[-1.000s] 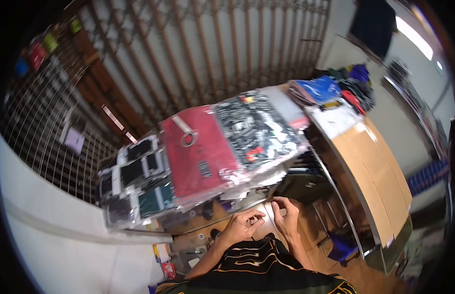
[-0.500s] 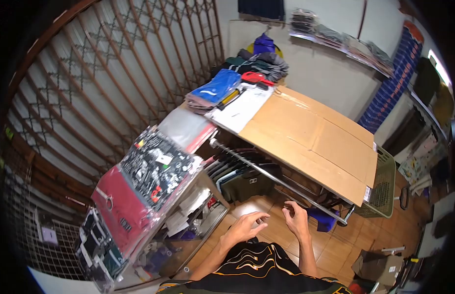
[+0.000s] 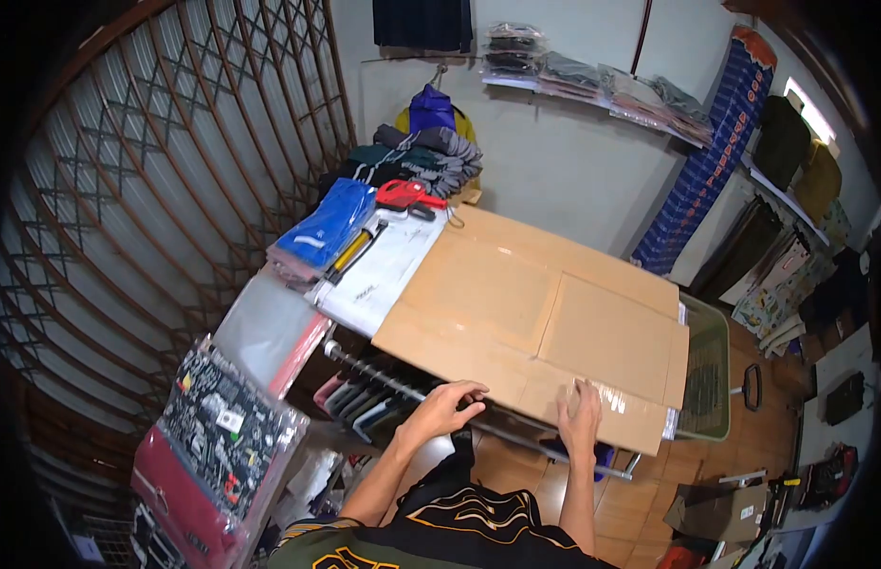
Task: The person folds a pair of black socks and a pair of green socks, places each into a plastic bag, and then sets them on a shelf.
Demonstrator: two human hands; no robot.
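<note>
A flat brown cardboard sheet (image 3: pixel 478 294) covers the table in front of me. My left hand (image 3: pixel 442 413) is at its near edge, fingers curved, thumb apart, with nothing in it. My right hand (image 3: pixel 580 422) overlaps the sheet's near part, its fingers bent but apart and holding nothing. Below the sheet's near edge runs a metal rail (image 3: pixel 384 379), with several garments (image 3: pixel 365 406) hanging under it. Left of the cardboard lie a white packet (image 3: pixel 369 284), a blue bagged garment (image 3: pixel 329 226), a yellow-and-black tool (image 3: pixel 353 252) and a red-and-black tool (image 3: pixel 407 197).
Bagged clothes (image 3: pixel 227 422) are stacked at the left, before a folding metal gate (image 3: pixel 175 142). A green plastic basket (image 3: pixel 715 379) stands past the cardboard's right end. An open carton (image 3: pixel 715 512) sits on the floor, lower right. A wall shelf (image 3: pixel 592 102) holds bagged garments.
My view has shifted and come closer to the table. Both hands are now nearer the cardboard, the right one over its near edge; both remain open.
</note>
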